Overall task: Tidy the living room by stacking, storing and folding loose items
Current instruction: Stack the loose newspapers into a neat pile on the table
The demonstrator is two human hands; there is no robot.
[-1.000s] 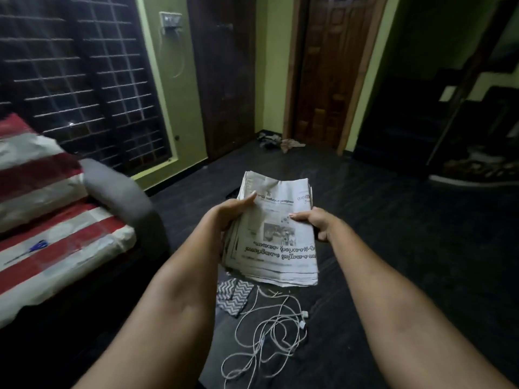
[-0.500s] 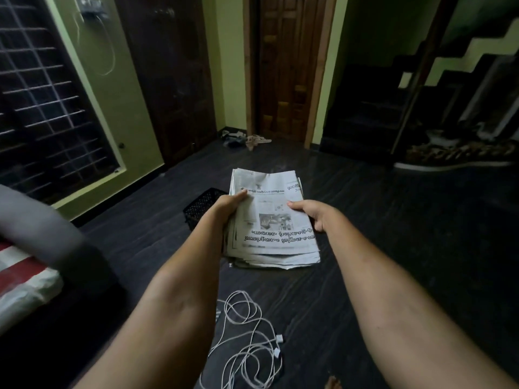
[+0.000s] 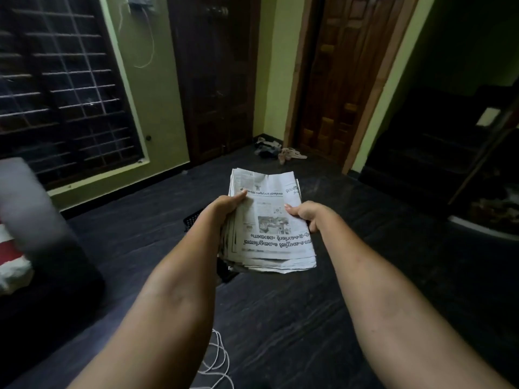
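Your left hand (image 3: pixel 229 204) and right hand (image 3: pixel 304 216) grip the newspaper stack (image 3: pixel 269 223) by its sides above the dark floor (image 3: pixel 365 290); loosen either thumb and loose sheets may slide out; the white cable (image 3: pixel 217 360) near your feet could trip you.

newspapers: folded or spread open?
Folded. The newspapers form a compact stack with layered edges along the near side, gripped by the left hand and right hand.

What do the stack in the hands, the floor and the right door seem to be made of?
Stack of newspapers: thin matte newsprint, with printed text, a photo and layered sheet edges.
Floor: probably dark stone or tile, streaked and faintly glossy.
Door: seemingly varnished brown wood, with carved panels and a slight sheen.
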